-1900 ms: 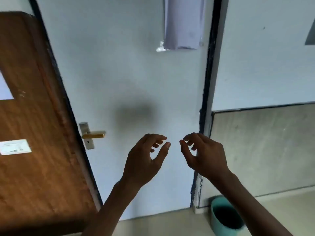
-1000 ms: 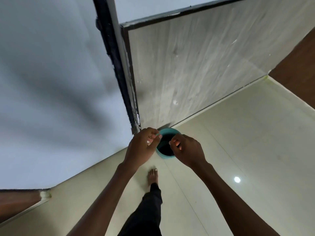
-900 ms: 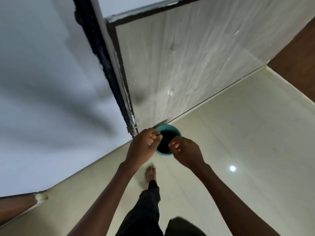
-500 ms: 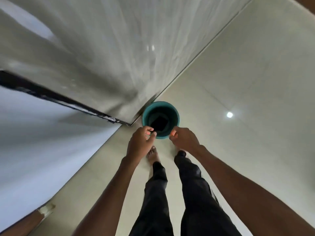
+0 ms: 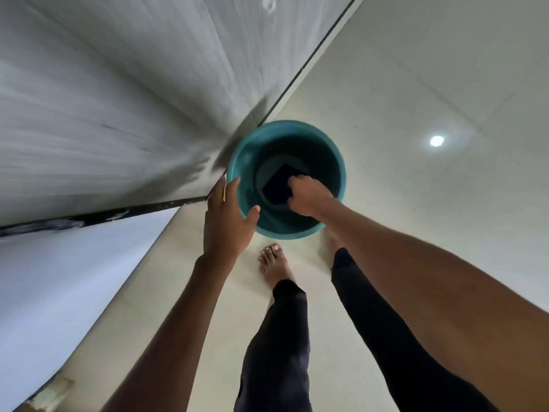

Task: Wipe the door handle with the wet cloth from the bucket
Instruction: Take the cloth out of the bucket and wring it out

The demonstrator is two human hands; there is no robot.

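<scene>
A teal bucket (image 5: 339, 162) stands on the floor against the wall, right in front of my feet. A dark cloth (image 5: 277, 185) lies flat on its bottom. My right hand (image 5: 309, 197) is down inside the bucket, fingers curled onto the cloth's near edge. My left hand (image 5: 227, 224) straddles the bucket's near-left rim, thumb inside and fingers outside. The door handle is out of view.
A grey tiled wall (image 5: 118, 99) rises on the left and meets the pale floor (image 5: 416, 84) behind the bucket. A white door (image 5: 53, 286) with a black frame edge is at lower left. My bare feet (image 5: 274, 263) stand just short of the bucket.
I have turned from the door and bent down over the bucket. My right hand went from the rim into the bucket onto the cloth. My left hand settled on the rim.
</scene>
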